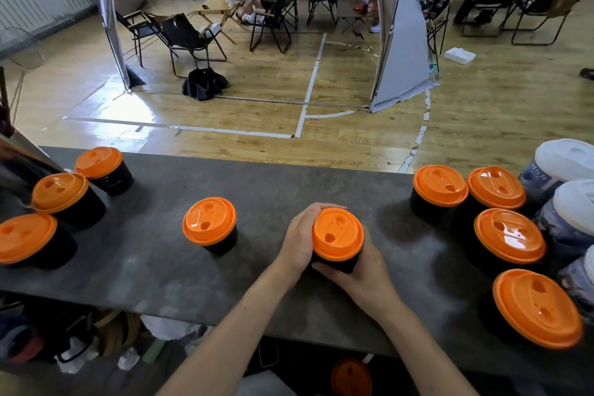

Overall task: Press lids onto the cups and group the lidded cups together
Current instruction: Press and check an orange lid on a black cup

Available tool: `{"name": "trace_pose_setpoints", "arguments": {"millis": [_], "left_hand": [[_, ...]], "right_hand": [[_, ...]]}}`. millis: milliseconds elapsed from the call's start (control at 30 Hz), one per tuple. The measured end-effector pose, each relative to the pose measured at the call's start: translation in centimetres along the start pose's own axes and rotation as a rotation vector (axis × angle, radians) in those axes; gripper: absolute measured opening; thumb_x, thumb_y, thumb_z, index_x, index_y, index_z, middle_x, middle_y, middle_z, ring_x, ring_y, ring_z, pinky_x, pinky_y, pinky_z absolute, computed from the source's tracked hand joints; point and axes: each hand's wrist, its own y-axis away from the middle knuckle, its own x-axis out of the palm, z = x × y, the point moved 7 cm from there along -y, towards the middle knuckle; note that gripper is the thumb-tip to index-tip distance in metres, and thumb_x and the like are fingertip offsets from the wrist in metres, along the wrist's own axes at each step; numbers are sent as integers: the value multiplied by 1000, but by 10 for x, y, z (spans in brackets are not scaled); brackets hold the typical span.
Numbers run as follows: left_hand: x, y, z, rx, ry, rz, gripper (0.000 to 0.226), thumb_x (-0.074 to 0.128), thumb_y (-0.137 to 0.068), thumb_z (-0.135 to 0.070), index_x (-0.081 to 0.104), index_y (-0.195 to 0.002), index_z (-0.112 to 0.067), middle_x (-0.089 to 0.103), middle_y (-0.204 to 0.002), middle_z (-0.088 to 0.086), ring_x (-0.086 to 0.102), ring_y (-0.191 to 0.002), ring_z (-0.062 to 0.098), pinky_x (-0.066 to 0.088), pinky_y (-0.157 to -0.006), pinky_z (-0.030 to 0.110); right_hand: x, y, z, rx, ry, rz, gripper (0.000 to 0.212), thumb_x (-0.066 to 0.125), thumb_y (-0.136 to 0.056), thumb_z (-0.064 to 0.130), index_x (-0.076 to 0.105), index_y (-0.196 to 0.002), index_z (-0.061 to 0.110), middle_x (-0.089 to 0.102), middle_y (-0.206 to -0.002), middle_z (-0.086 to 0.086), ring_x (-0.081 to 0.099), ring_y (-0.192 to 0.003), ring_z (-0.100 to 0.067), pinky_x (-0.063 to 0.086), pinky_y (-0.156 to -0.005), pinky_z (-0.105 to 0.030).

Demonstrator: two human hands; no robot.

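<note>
Grey counter point(257, 177) | left hand point(297, 239), right hand point(361, 273) both grip lidded cup point(337, 235)

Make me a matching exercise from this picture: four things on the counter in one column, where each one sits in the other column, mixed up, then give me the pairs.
Column one
1. held cup
2. lone cup
3. white-lidded cups
4. cluster of three cups

Column two
A. left end of the counter
B. far right edge
C. gripped between left hand and right hand
D. standing by itself, left of the hands

Pairs: 1-C, 2-D, 3-B, 4-A
</note>
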Motion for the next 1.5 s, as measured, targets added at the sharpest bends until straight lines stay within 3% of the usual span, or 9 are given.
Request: {"name": "trace_pose_setpoints", "arguments": {"millis": [167,300,433,567,800,967,1167,1367,1500], "left_hand": [[-3,4,-3,-65,77,-162,39,37,-109,-18,76,-108,-13,77,-111,4,69,-107,15,51,-90,27],[1,5,-80,80,178,21,40,32,-111,-33,70,-119,-22,75,-118,-5,67,-116,10,52,-95,23],[-2,4,-192,361,125,183,51,47,-101,-60,63,-126,-18,71,-113,-4,65,-106,9,53,-88,23],[-9,-4,-294,554,22,174,31,58,-99,-43,60,-117,-18,65,-102,-1,61,-94,4,52,-87,21],[-18,-9,-403,619,88,179,44,75,-86,-47,70,-120,-19,70,-125,16,65,-121,30,48,-108,50],[-14,3,-452,650,147,226,52,71,-85,-35,63,-130,-10,75,-112,7,72,-102,14,59,-83,29],[-17,16,-490,678,100,281,56,71,-83,-38,64,-131,-9,72,-115,8,69,-105,20,58,-81,43],[-28,27,-519,742,7,282,56,70,-89,-39,63,-135,-8,69,-128,12,66,-116,22,55,-98,35],[-21,38,-534,744,58,363,48,70,-93,-35,63,-131,-6,70,-118,9,67,-109,20,56,-94,33]], "right_hand": [[-10,2,14,77,-201,8,68,94,-66,26,52,-120,29,68,-113,22,62,-112,3,47,-89,-12],[-29,-9,75,140,-534,4,44,73,-81,39,65,-120,21,75,-111,5,67,-109,-15,55,-87,-25],[-50,-36,164,91,-704,105,66,73,-75,59,66,-122,13,74,-100,-9,68,-85,-20,55,-71,-31],[-78,-71,251,-64,-836,68,80,73,-76,63,57,-131,7,70,-115,-19,68,-97,-29,56,-67,-29],[-102,-93,355,-222,-954,192,48,44,-96,51,74,-113,16,71,-111,-18,68,-80,-23,51,-62,-27],[-116,-91,400,-269,-936,253,59,44,-90,55,63,-127,14,68,-112,-17,66,-78,-22,51,-64,-29],[-123,-89,431,-249,-918,251,77,40,-89,64,58,-131,3,61,-107,-23,59,-62,-18,48,-56,-27],[-131,-82,453,-319,-821,243,78,49,-82,61,57,-132,2,67,-106,-24,63,-72,-24,57,-65,-32],[-135,-77,470,-300,-840,289,70,32,-95,62,61,-123,4,72,-95,-24,61,-67,-24,56,-63,-31]]}}
